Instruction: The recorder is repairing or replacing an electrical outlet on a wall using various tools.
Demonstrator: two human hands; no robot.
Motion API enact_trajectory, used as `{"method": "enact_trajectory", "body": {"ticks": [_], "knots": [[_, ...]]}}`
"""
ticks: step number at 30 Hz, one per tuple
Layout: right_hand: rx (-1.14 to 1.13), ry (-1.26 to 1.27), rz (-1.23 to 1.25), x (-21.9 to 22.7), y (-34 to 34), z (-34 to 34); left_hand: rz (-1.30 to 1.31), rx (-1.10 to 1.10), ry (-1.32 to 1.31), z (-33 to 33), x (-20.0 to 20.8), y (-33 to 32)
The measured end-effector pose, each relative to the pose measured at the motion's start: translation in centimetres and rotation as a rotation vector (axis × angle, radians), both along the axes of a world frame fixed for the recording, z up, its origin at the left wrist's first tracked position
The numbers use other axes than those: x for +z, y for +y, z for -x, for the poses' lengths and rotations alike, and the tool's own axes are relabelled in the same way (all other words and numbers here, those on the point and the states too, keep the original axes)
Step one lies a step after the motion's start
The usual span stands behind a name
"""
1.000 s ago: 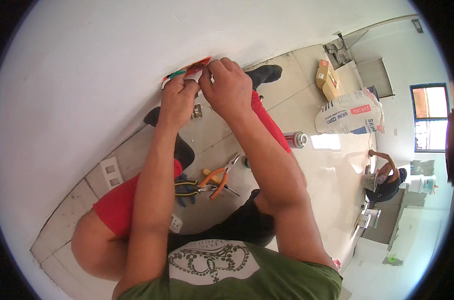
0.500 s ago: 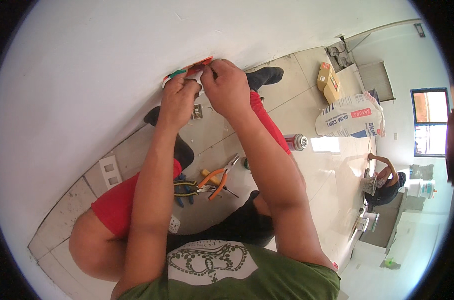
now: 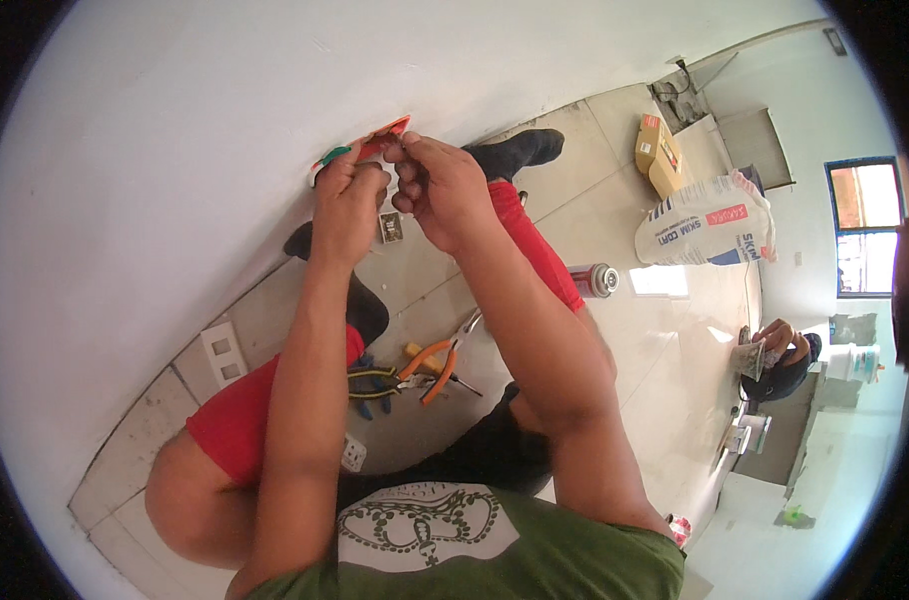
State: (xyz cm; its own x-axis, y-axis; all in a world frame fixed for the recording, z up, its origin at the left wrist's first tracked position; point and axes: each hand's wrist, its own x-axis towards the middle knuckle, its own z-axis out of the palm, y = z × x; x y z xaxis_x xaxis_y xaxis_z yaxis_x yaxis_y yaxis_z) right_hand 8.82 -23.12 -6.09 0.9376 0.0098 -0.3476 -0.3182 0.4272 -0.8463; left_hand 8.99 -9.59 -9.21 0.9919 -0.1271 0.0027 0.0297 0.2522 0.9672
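Note:
Both hands are raised at an orange-edged wall box (image 3: 387, 133) set low in the pale wall. My left hand (image 3: 345, 205) is closed at its left side, beside a green strip (image 3: 332, 157); what its curled fingers hold is hidden. My right hand (image 3: 440, 190) pinches at the opening's right side, on something too small to make out. Below the hands lies a small metal-and-white fitting (image 3: 391, 228) on the floor. Between my legs are orange-handled pliers (image 3: 441, 368), yellow-and-black-handled pliers (image 3: 371, 376) and a screwdriver with a yellow handle (image 3: 422, 357).
A white faceplate (image 3: 223, 353) leans near the wall, left of my knee. A white socket piece (image 3: 353, 453) lies by my lap. To the right stand a metal can (image 3: 597, 281), a white sack (image 3: 705, 222) and a cardboard box (image 3: 659, 158). Farther off, a person (image 3: 780, 365) crouches beside a bucket (image 3: 748, 360).
My right hand has drawn slightly left and down, its fingers now showing apart from the left hand. More of the box opening shows. The person at right has pulled in an outstretched arm.

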Motion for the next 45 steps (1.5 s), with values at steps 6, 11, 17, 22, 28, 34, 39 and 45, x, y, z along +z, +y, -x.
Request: {"method": "enact_trajectory", "body": {"ticks": [6, 11, 17, 22, 28, 34, 39, 45], "knots": [[-0.034, -0.389, 0.974, 1.2, 0.3, -0.5, -0.003, 0.062, 0.004, -0.2, -0.4, 0.1], [-0.155, -0.654, 1.48, 0.6, 0.5, 0.1, 0.041, 0.026, 0.079, -0.2, 0.1, 0.1], [-0.146, -0.707, 1.448, 0.7, 0.6, 0.4, 0.042, 0.244, -0.147, -1.2, -2.3, -2.0], [-0.156, -0.673, 1.327, 0.3, 0.0, 0.6, -0.079, 0.247, -0.086, -0.8, -1.1, -2.1], [-0.226, -1.114, 1.526, -1.0, -0.6, -0.2, -0.011, 0.242, -0.082, -0.7, -0.6, -2.0], [-0.309, -0.948, 1.271, -2.3, 0.0, -0.2, -0.074, 0.274, -0.078, -0.6, 0.5, -2.1], [-0.306, -0.51, 0.602, -2.9, 1.2, 0.6, -0.02, 0.265, -0.044, -0.7, 0.5, -2.2], [-0.365, -0.646, 0.87, -1.9, 1.2, 1.3, -0.067, 0.234, -0.081, -0.5, 0.7, -1.8]]}}
